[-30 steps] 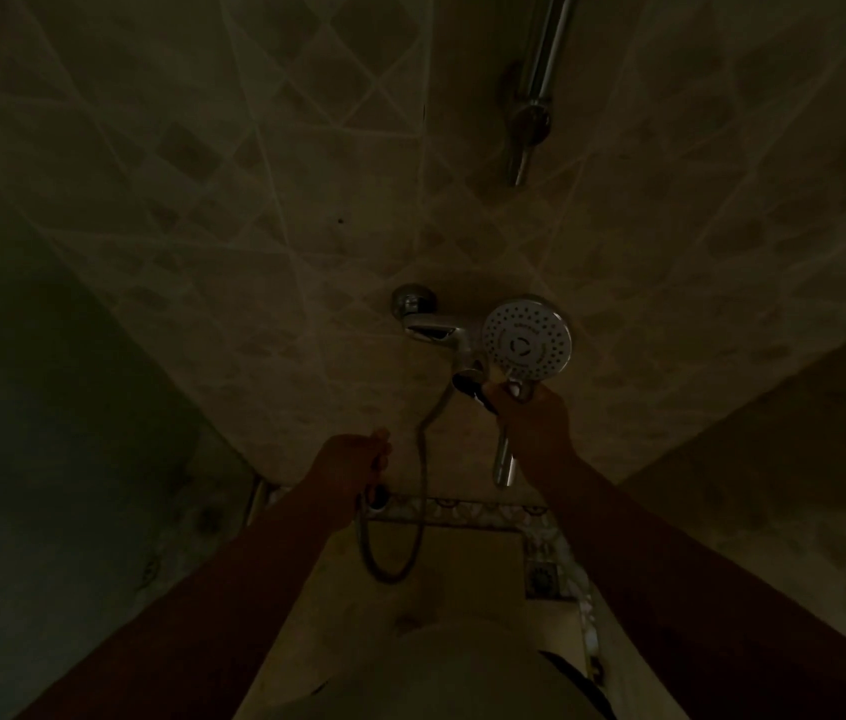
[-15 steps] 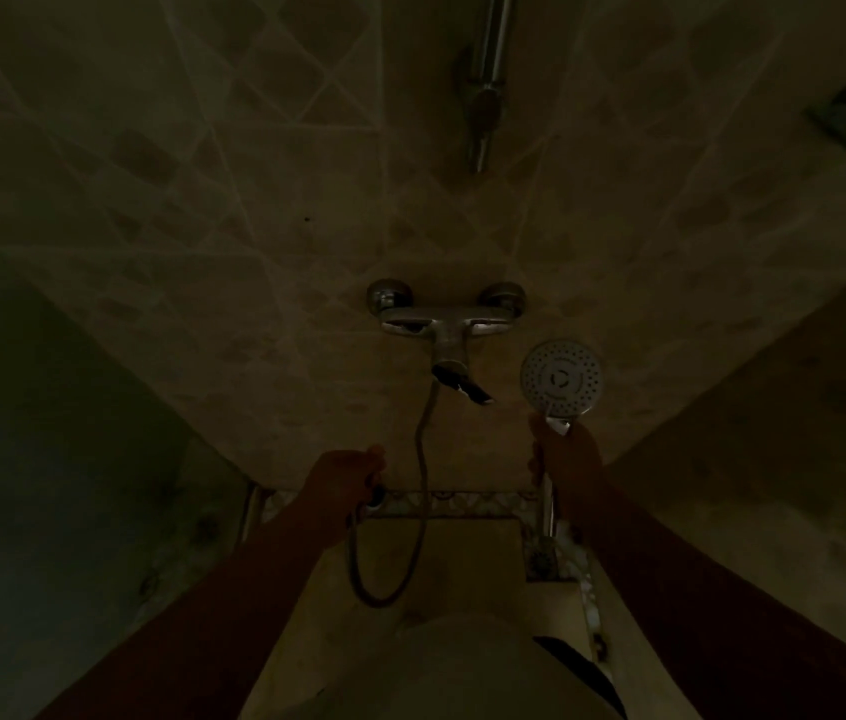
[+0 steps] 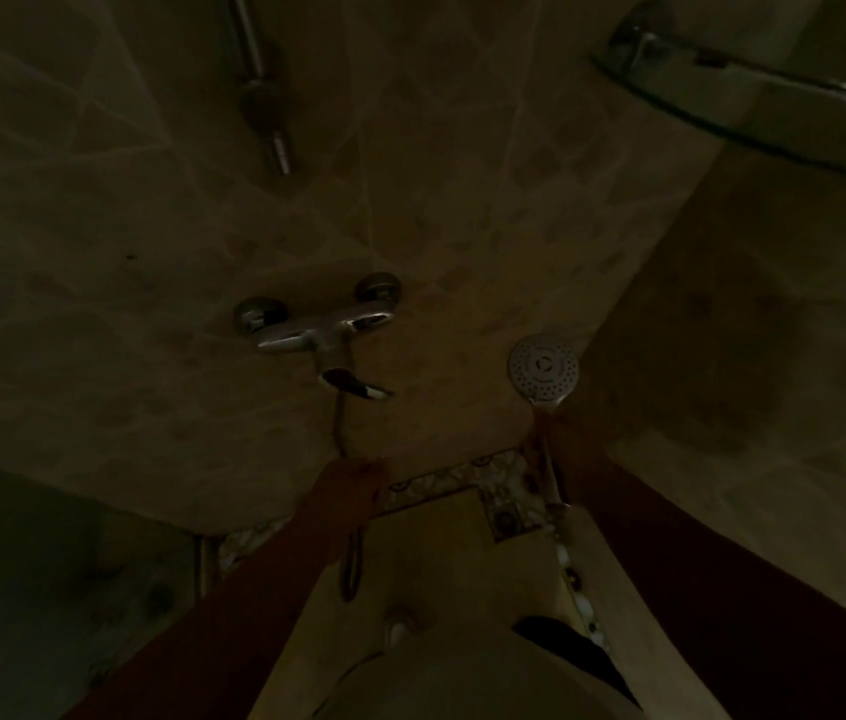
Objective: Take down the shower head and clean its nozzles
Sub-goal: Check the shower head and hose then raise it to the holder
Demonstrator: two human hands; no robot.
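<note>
I had the shower head (image 3: 543, 367) off its holder, out to the right of the mixer tap (image 3: 318, 330) and a little lower, its nozzle face turned toward me. My right hand (image 3: 569, 444) was wrapped round its handle. My left hand (image 3: 353, 480), below the tap, gripped the hose (image 3: 342, 428), whose slack looped down beneath it. I judged the take-down step done and cleaning not yet started. Next I would need the left hand freed to rub the nozzles; the dim light made them hard to inspect.
</note>
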